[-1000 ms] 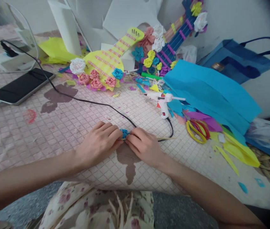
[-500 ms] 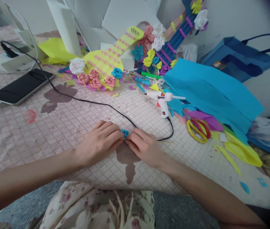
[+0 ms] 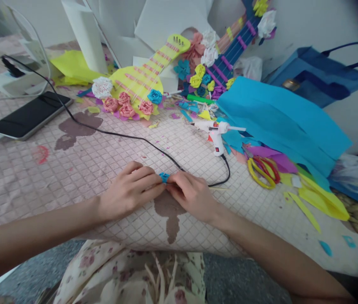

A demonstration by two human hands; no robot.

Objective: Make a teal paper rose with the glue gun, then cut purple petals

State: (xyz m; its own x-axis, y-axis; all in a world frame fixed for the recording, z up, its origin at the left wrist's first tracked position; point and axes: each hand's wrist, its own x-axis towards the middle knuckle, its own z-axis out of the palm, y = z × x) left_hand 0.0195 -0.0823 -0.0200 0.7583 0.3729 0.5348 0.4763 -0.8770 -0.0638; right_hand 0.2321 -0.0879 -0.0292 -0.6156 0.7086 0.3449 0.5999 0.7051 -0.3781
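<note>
Between my two hands is a small blue paper flower (image 3: 164,177), low over the table's front part. My left hand (image 3: 133,188) pinches it from the left, fingers closed. From the right, my right hand (image 3: 193,194) grips it with thumb and fingertips, which cover part of it. Just beyond my hands runs a black cord (image 3: 144,139) to a white glue gun (image 3: 215,133) lying on its side. A yellow paper guitar (image 3: 141,80) carrying pink, white and blue paper roses leans at the back.
Scissors with red and yellow handles (image 3: 262,173) lie on the right beside blue paper sheets (image 3: 280,114) and yellow scraps (image 3: 322,196). A phone (image 3: 30,115) rests at left near a power strip (image 3: 17,76). A blue guitar (image 3: 229,55) and blue bag (image 3: 314,76) stand behind.
The blue flower has turned slightly between my fingers and shows more of its top. My fingers have shifted a little around it; both hands stay in place.
</note>
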